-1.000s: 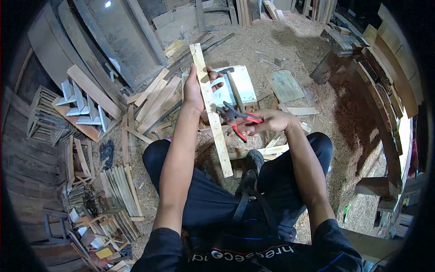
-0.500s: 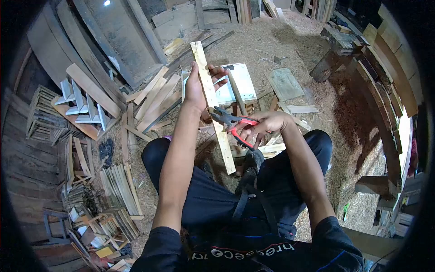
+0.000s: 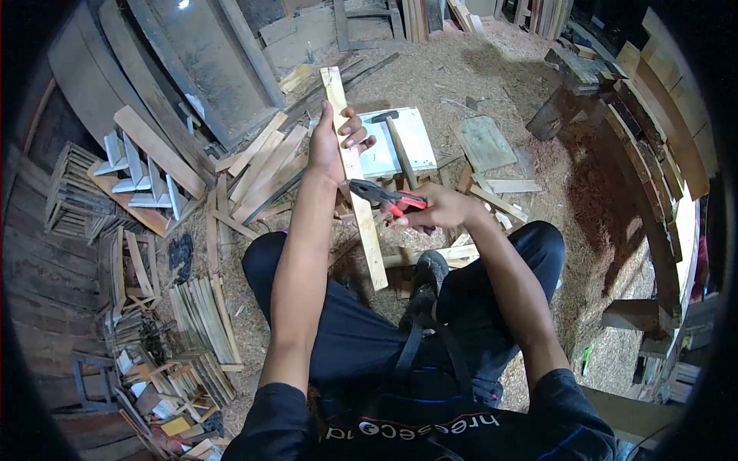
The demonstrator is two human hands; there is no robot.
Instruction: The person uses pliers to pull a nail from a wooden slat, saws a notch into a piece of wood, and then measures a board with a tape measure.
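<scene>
My left hand point(image 3: 336, 146) is closed around the upper half of a narrow wooden strip point(image 3: 363, 219), which slants upright in front of my knees. In my right hand point(image 3: 438, 206) are pliers point(image 3: 390, 198) with red and black handles, gripped with the fingers wrapped round them. The jaws of the pliers lie over the strip just below my left hand; whether they bite on a nail there is too small to tell. Behind the strip, a hammer point(image 3: 401, 150) with a wooden handle rests on a white board point(image 3: 419, 138).
Wooden slats point(image 3: 265, 169) lie on the floor at the left, near a stack of frames point(image 3: 69, 196). A flat grey-green board point(image 3: 487, 142) lies on the sawdust-covered floor point(image 3: 477, 84). Curved planks point(image 3: 642, 173) line the right side.
The pliers' handles have drawn together as my right hand closed on them and shifted slightly up and left. My left hand and the strip moved a little leftward and up.
</scene>
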